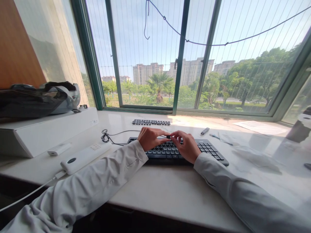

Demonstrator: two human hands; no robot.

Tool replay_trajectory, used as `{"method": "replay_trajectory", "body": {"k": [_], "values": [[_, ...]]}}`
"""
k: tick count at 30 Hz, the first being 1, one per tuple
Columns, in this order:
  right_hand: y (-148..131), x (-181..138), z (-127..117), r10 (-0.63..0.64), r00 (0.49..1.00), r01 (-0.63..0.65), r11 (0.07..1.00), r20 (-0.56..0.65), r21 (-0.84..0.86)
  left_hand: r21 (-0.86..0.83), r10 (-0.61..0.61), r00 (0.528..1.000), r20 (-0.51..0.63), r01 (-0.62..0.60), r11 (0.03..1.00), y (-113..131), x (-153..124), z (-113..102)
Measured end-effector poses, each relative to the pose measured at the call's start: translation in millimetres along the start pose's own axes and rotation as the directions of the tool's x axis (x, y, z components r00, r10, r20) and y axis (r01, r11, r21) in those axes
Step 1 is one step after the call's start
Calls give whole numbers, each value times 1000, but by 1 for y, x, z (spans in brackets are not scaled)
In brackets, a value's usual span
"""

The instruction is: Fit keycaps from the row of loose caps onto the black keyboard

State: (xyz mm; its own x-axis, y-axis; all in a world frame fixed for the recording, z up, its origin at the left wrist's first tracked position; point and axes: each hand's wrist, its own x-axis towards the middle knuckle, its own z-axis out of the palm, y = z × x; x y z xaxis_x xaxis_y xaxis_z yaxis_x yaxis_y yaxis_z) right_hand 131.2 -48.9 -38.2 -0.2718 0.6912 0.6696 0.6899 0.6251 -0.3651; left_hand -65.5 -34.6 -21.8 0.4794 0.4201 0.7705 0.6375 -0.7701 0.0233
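A black keyboard (209, 150) lies on the pale surface (157, 191) in front of the window, and both hands hover over its upper middle rows. The left hand (150, 138) and the right hand (186, 146) meet fingertip to fingertip above the keys, with a small black piece (168, 137) pinched between them; which hand actually grips it I cannot tell, though both sets of fingers are curled nearly closed around it. A thin black cable (109, 136) coils just left of the keyboard. Behind the keyboard, nearer the window, sits a strip of loose keys or a second key panel (151, 122). To the keyboard's left lie a white power bank (84, 157) and a white box (46, 132) carrying a dark helmet (41, 98). A pen-like item (204, 131) rests just behind the keyboard's right end.
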Motion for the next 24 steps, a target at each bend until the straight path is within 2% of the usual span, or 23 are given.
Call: {"method": "replay_trajectory", "body": {"k": [8,14,20,24], "values": [[-1,-1,-1,-40,999,40,999,26,-6,-53,105,994,19,-104,993,-9,3,-4],[-3,0,-3,-39,995,36,999,94,29,-59,151,982,111,-145,988,-14,4,-8],[-1,2,-2,-21,994,18,999,103,29,-123,145,984,101,-133,984,-17,2,-3],[1,2,0,-14,992,14,1000,129,7,-115,123,980,158,-106,988,-19,3,-5]]}}
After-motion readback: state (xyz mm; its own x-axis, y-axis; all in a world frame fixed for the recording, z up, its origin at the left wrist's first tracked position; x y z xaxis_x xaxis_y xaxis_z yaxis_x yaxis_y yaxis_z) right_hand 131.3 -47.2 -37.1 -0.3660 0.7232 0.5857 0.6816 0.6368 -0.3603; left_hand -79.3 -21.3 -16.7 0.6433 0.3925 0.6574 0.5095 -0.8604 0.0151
